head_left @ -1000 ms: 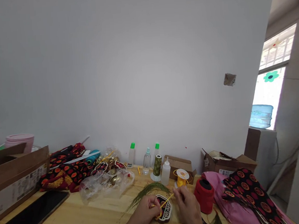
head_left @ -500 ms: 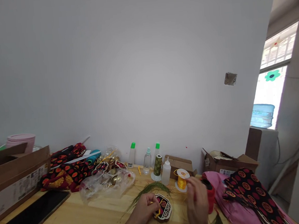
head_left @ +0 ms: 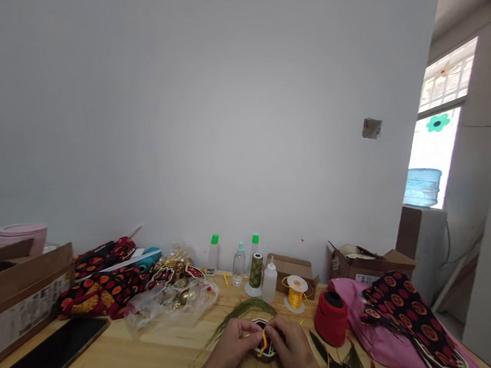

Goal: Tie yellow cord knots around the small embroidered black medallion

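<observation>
Both hands meet low in the middle, over a dark embroidered piece with a white scalloped edge (head_left: pixel 270 350) on the table. My left hand (head_left: pixel 237 343) has thumb and fingers pinched on a yellow cord (head_left: pixel 264 342). From the other side, my right hand (head_left: pixel 290 345) closes its fingertips on the same cord, just above the piece. Most of the embroidered piece is hidden by the fingers. Behind the hands lies a curved bundle of green threads (head_left: pixel 242 309). To the right rest black scissors (head_left: pixel 320 345), beside a red thread cone (head_left: pixel 331 319).
Along the wall stand a squeeze bottle (head_left: pixel 270 283), a green thread spool (head_left: pixel 256 270) and a yellow cord spool (head_left: pixel 296 299). At left are a plastic bag (head_left: pixel 170 303), a dark phone-like slab (head_left: pixel 50 358) and a cardboard box (head_left: pixel 29 303). Pink cloth (head_left: pixel 381 340) lies right.
My right hand has moved left from beside the red cone to the embroidered piece and now pinches the yellow cord. The cone and scissors show more fully. The view has shifted slightly.
</observation>
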